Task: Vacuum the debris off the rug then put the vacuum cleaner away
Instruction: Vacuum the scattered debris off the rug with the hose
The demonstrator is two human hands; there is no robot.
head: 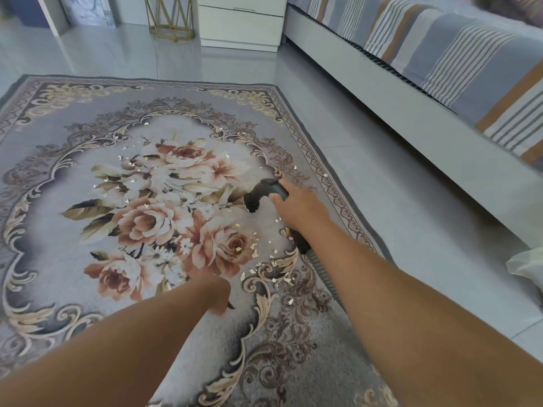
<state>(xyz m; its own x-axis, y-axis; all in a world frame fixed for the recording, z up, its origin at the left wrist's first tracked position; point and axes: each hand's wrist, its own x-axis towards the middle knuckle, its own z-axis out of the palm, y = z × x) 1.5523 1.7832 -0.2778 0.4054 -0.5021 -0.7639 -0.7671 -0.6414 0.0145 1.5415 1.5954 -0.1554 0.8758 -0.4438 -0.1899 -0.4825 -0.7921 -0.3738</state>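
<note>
Both bare forearms reach forward and down from the bottom of the view. The right forearm (411,304) stretches out long over the right side of the rug. The left forearm (132,342) runs towards the middle, bent at the wrist so the left hand (217,295) points down at the rug.

The rug (176,92) fills most of the view. It is grey with scrolled borders and a bunch of pink roses at its centre, and it lies on a pale glossy tiled floor (382,186). Along the right runs a bed (440,54) with a striped grey, white and tan cover on a light frame. At the far end stand a white drawer cabinet (241,22) and, just left of it, a gold wire stand (172,19). A pale bit of cloth (526,262) shows at the right edge.

The right hand (296,204) is wrapped over the black vacuum nozzle (264,193), with the thumb on its near side. The curved end of the nozzle points down onto the rug beside the roses. A grey ribbed hose (326,274) trails back under the right forearm.

The left hand's fingers are hidden behind its back, so I cannot tell whether it is clenched or relaxed.

The debris (255,254), small pale flakes, is scattered across the roses and the near right scrollwork.
</note>
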